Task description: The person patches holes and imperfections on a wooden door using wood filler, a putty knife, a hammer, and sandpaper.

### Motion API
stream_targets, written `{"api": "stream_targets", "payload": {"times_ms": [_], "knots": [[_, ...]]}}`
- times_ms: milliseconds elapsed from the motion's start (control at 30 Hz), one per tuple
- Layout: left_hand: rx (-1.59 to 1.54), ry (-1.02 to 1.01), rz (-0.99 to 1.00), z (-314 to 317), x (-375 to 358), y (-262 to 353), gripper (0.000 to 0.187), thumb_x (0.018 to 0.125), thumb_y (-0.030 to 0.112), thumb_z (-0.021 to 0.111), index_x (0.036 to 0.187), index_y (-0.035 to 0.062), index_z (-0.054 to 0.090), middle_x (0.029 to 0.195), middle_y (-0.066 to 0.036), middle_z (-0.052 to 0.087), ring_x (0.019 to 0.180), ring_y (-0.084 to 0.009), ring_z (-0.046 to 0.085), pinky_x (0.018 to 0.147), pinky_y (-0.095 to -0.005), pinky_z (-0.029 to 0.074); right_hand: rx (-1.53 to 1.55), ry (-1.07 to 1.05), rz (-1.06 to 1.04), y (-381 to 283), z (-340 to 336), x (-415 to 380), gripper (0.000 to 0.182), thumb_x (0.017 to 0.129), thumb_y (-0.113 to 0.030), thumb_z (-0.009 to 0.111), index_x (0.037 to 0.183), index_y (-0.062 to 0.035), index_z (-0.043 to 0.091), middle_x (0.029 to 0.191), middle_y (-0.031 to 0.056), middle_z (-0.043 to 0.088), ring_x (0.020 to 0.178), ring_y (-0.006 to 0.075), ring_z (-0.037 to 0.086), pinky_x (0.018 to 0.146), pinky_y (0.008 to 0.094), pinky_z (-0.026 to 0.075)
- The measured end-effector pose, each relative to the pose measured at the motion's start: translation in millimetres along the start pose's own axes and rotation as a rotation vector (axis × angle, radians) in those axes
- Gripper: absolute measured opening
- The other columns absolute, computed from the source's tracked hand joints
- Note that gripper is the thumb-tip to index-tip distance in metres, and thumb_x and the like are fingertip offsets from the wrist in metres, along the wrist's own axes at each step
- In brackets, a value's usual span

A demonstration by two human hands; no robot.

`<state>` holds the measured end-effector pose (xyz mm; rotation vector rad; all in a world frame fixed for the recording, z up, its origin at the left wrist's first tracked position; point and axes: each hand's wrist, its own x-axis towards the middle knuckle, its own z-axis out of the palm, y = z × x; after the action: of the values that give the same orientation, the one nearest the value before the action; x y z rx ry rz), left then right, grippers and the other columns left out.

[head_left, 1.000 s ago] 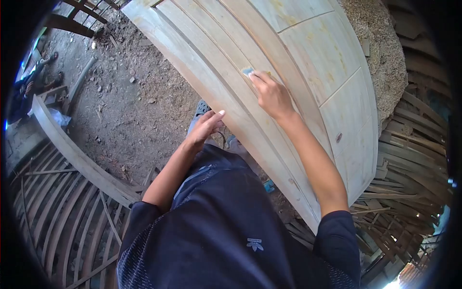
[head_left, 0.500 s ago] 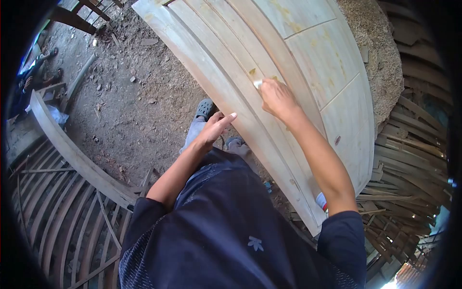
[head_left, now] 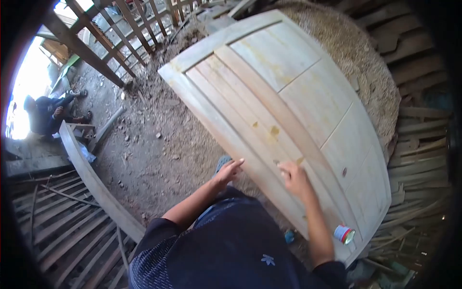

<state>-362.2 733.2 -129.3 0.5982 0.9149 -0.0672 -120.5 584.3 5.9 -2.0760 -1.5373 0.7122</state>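
Note:
A large pale wooden door [head_left: 231, 108] with grooved panels lies in front of me, with yellowish patches on its narrow long panel. My right hand [head_left: 297, 179] is over that panel, closed on a small flat scraper [head_left: 276, 162]; only its thin tip shows. One yellowish patch [head_left: 274, 130] lies just beyond this hand. My left hand [head_left: 230, 171] is at the door's near long edge, fingers apart and holding nothing, the thumb at the edge. A can [head_left: 344, 234] with a red and white label sits tipped toward me on the door's near end.
Sawdust [head_left: 368, 72] is heaped along the door's far side. Curved wood pieces [head_left: 421, 159] are stacked at right. A curved beam [head_left: 91, 176] and slats [head_left: 57, 226] are at left. Another person [head_left: 45, 113] sits at far left, near a wooden fence [head_left: 120, 33].
My view has tilted up, showing the fence, the seated person and the whole can. My right hand has moved along the panel toward the can's end. My left hand remains at the edge.

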Motion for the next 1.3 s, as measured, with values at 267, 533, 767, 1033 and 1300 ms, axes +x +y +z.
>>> {"api": "stream_targets", "payload": {"times_ms": [267,533,767,1033,1300], "knots": [[0.017,0.093,0.184,59.1,-5.4,-8.5,0.055,0.095,0.04,0.071,0.134,0.0059,0.052,0.093,-0.003,0.06,0.073,-0.0101,0.054,0.06,-0.0245,0.042,0.3,0.451,0.489,-11.5,71.7,-222.1,0.031,0.091,-0.006,0.068,0.121,0.0041,0.07,0.107,0.0145,0.072,0.088,0.0186,0.068,0.077,0.0316,0.056],[0.17,0.313,0.093,167.2,14.9,-115.8,0.079,0.087,0.045,0.073,0.147,0.0019,0.046,0.149,-0.018,0.05,0.132,-0.0354,0.051,0.106,-0.0532,0.041,0.647,0.873,0.646,13.0,96.4,-397.9,0.029,0.093,-0.005,0.066,0.12,0.0049,0.071,0.095,0.0119,0.068,0.066,0.0128,0.064,0.06,0.0292,0.053],[0.316,-0.324,-0.186,254.5,-34.9,-273.7,0.065,0.096,0.048,0.068,0.14,0.003,0.052,0.139,-0.014,0.059,0.122,-0.0289,0.059,0.105,-0.043,0.048,0.98,1.117,0.667,47.9,102.0,-534.2,0.032,0.096,-0.008,0.065,0.127,0.0014,0.067,0.078,0.0024,0.065,0.055,0.0086,0.057,0.049,0.0269,0.049],[1.112,-0.927,0.119,381.7,-48.3,-312.5,0.062,0.099,0.038,0.069,0.145,0.0007,0.048,0.14,-0.016,0.06,0.128,-0.0212,0.057,0.105,-0.0338,0.049,1.264,1.589,0.496,53.3,116.8,-636.2,0.039,0.098,-0.012,0.061,0.133,0.003,0.063,0.084,0.0068,0.068,0.062,0.0088,0.056,0.057,0.0284,0.051],[1.786,-0.732,1.293,580.3,-15.2,-332.4,0.109,0.078,0.058,0.081,0.158,0.005,0.029,0.159,-0.026,0.035,0.149,-0.0442,0.032,0.12,-0.0584,0.03,1.521,1.955,0.456,23.0,164.9,-691.1,0.051,0.091,-0.013,0.063,0.14,0.0014,0.058,0.1,0.0061,0.068,0.078,0.0152,0.065,0.061,0.0301,0.052]]}}
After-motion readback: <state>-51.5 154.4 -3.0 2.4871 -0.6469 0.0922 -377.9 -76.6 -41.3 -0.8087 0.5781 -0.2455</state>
